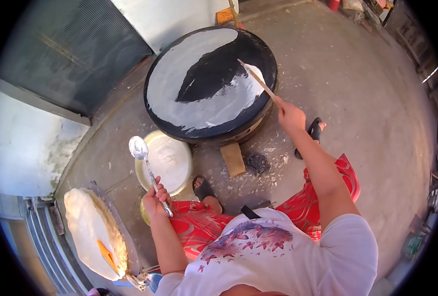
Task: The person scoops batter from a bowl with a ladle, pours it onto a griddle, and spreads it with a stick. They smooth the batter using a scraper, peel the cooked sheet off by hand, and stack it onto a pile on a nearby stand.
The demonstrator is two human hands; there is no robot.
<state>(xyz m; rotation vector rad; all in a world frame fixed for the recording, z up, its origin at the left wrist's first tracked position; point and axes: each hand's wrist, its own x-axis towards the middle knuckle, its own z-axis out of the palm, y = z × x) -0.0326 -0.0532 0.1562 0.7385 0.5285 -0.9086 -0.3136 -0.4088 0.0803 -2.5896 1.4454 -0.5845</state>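
Observation:
A round black griddle (261, 42) stands on the concrete floor ahead of me, most of it coated with thin white batter (179, 69). My right hand (290, 114) grips the handle of a wooden spreader (258, 80), whose blade rests on the wet batter at the griddle's right side. My left hand (156, 200) holds a metal ladle (140, 148) upright, its bowl coated in batter, above a yellow-rimmed bowl of white batter (167, 160) at my left knee.
A tray with a tall stack of cooked thin sheets (93, 232) lies at my left, an orange tool on it. A wooden block (232, 159) and a dark scrubber (256, 164) lie below the griddle. Walls stand to the left; bare concrete floor spreads to the right.

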